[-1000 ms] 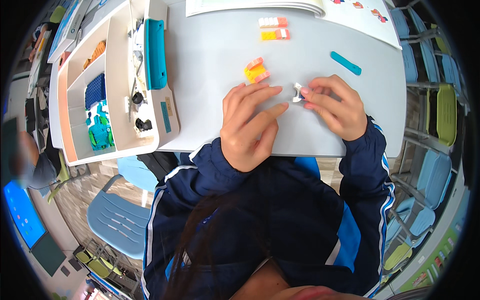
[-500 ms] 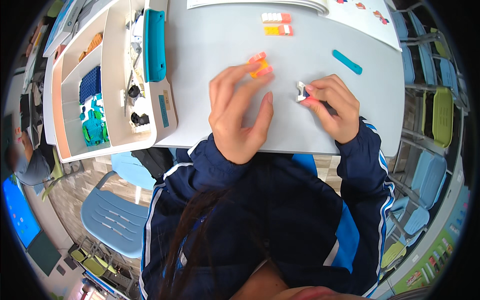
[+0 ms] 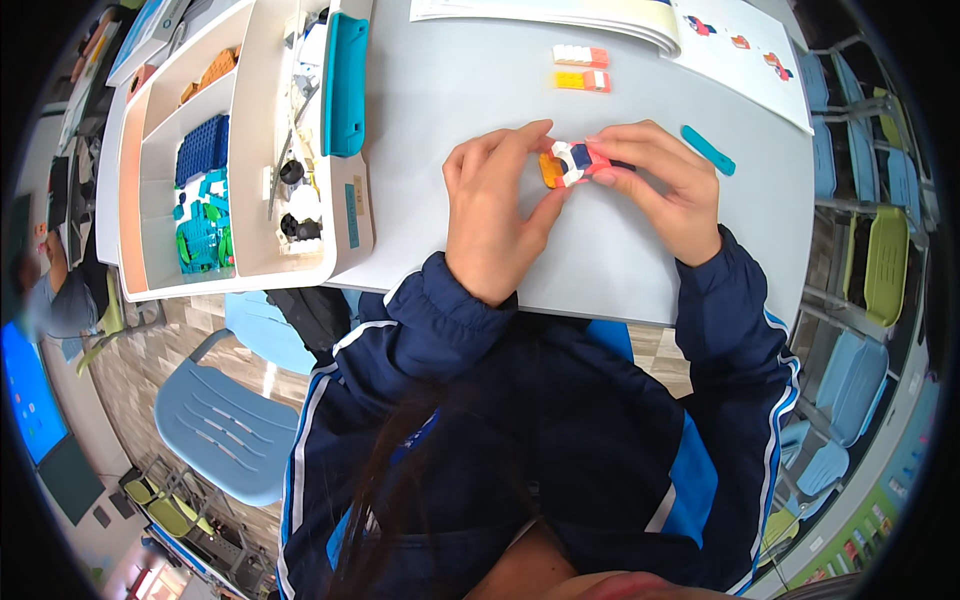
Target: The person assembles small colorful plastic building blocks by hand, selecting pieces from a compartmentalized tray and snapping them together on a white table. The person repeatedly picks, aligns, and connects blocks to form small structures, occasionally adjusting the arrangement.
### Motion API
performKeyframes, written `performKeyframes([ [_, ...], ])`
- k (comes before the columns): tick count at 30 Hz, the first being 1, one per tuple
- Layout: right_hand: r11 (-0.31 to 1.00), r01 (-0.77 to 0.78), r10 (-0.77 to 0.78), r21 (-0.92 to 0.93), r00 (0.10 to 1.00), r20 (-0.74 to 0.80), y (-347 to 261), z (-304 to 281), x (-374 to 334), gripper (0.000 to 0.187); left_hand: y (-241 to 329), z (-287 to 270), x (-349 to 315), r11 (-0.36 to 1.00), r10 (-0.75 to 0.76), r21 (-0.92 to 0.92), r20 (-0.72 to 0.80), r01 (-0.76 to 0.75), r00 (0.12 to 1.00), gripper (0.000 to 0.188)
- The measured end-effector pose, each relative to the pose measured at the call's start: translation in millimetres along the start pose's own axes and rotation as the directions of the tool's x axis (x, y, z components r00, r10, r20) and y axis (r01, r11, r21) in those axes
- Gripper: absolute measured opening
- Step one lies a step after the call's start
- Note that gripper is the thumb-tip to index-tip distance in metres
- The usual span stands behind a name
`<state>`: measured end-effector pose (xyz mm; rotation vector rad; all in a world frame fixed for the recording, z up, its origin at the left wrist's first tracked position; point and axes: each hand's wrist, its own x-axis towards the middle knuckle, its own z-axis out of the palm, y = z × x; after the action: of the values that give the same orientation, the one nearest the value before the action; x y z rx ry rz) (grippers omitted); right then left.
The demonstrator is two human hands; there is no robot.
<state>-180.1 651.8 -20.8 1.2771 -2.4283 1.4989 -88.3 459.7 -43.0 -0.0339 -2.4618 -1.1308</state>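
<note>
Thumb and index finger of my left hand [image 3: 495, 210] close around the sides of a small orange and pink brick piece [image 3: 550, 171], partly covered by the fingers. From the right, my right hand [image 3: 668, 185] pinches a white, dark-blue and pink brick piece [image 3: 582, 157]. Its white end meets the orange part; I cannot tell whether the two are joined. Farther back on the table lie a white and pink brick strip [image 3: 580, 56] and a yellow, pink and white one [image 3: 582, 81].
A teal bar-shaped tool [image 3: 708, 150] lies beyond my right hand. An open booklet [image 3: 740, 60] with brick pictures covers the far right of the grey table [image 3: 420, 240]. At left stands a white compartment box [image 3: 350, 270] of bricks, with a teal handle [image 3: 346, 85].
My right hand has brought the white and dark-blue piece leftward against the orange one. My left fingers have closed around the orange piece. The view has shifted slightly.
</note>
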Motion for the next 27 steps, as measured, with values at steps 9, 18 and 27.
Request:
performKeyframes([
  [9,0.997,0.07,-0.069,-0.013,0.997,0.044,7.8,3.4,2.5,0.028,0.2,-0.6,-0.2,1.0,-0.002,0.014,0.008,0.002,1.0,0.058],
  [18,0.999,0.047,-0.047,-0.008,0.997,0.068,8.2,5.9,-0.2,0.036,-1.1,-0.3,-0.8,1.0,-0.011,-0.02,0.031,0.012,0.999,0.06],
  [27,0.945,0.233,-0.207,-0.23,0.969,0.131,7.1,-0.9,3.9,0.044,-0.7,-1.5,0.7,1.0,-0.002,0.001,0.029,0.002,1.0,0.049],
])
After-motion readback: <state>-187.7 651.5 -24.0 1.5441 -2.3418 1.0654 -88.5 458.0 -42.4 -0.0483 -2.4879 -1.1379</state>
